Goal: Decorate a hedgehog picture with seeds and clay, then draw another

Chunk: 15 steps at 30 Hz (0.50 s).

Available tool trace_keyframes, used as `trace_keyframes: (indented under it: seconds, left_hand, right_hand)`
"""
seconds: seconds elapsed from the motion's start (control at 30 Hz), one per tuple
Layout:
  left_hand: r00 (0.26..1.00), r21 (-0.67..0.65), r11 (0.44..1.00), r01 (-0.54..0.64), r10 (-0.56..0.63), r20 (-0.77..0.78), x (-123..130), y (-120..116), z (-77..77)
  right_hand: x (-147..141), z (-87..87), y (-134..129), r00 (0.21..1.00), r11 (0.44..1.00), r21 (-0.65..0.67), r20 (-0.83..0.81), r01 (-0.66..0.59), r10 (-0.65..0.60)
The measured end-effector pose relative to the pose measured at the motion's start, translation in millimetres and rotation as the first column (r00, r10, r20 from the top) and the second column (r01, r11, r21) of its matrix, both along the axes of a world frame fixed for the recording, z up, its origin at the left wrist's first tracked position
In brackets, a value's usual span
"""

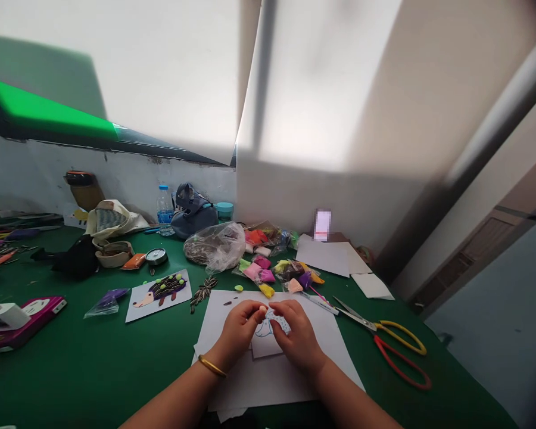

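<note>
Main risk judged: drop. The pale lump is pinched only at the tips of the left hand, so it could be lost if pressure is eased or if it is nudged by the right hand. If dropped, the blue-lined card would probably be hit, as it lies under the fingers; a mark could be left if the lump is soft, which cannot be confirmed from here. Over-squeezing could also flatten it. Second risk: the white paper is lain across by both forearms, so card and loose dark seeds could be dragged if an arm is shifted. Third: the scissors are parked on the table right of the paper, blades toward the marker; either could be knocked by a wide right-hand sweep. Grip state: left thumb and forefinger are closed on the lump; right thumb and forefinger are held apart, curved toward it, nothing seen between them. Lump position: at the left fingertips, just beside the right forefinger tip, above the card; whether contact is made on the right side cannot be told.
</note>
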<state>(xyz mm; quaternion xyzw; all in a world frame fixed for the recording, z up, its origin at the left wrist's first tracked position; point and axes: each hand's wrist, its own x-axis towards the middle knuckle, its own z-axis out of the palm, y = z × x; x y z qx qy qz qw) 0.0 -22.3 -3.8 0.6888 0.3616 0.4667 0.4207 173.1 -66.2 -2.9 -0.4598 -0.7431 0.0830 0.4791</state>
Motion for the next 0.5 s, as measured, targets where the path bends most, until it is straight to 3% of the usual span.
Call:
trace_keyframes:
  seconds: [0.3,0.5]
  left_hand:
    - [0.965,0.151,0.981,0.125,-0.085,-0.247,1.0,-6.5,-4.0]
    - [0.963,0.143,0.986,0.090,-0.049,-0.266,0.3,-8.4,-1.0]
  right_hand:
    - [3.5,-3.7,-2.5,0.998,0.992,0.117,0.049,0.035,-0.041]
    - [3.8,-6.1,-2.8,0.996,0.991,0.118,0.062,0.061,-0.069]
